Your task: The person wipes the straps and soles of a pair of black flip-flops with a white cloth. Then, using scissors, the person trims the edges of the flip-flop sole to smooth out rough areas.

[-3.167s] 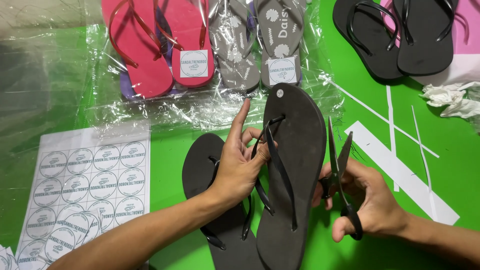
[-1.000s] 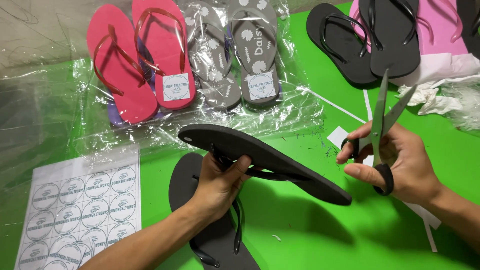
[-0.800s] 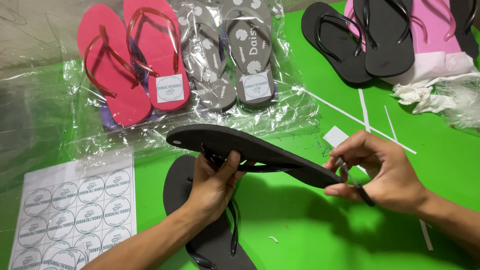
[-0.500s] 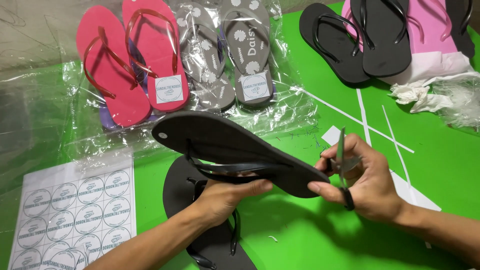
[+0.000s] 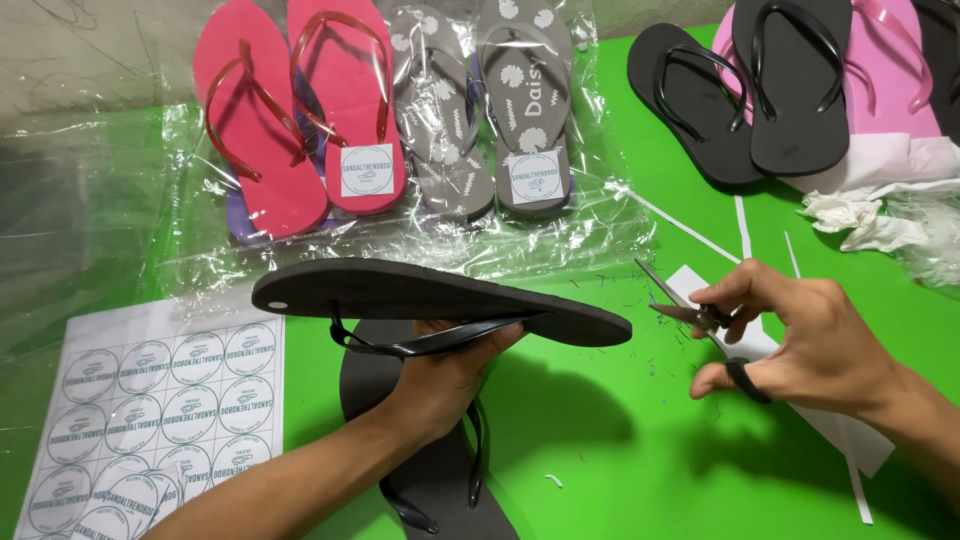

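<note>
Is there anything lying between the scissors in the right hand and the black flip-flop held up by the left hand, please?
Nothing visible does. The scissors in the right hand point at the end of the black flip-flop that the left hand holds; only a bare gap over the green table separates them.

Small packing or finishing station for flip-flop sandals, workshop-like. Bright green worktop [image 5: 600, 450]. At 11 o'clock, red sandals [image 5: 300, 120] and grey patterned sandals [image 5: 490, 120] sealed in clear plastic bags [image 5: 130, 230], each pair bearing a square label. At 1 o'clock, loose black sandals [image 5: 740, 90] stacked on pink ones [image 5: 895, 80]. At 8 o'clock, sheet of round stickers [image 5: 150, 400]. Paper strips [image 5: 740, 215] and crumpled plastic [image 5: 880, 215] at 2 o'clock; fine trimmings scattered mid-worktop.
</note>
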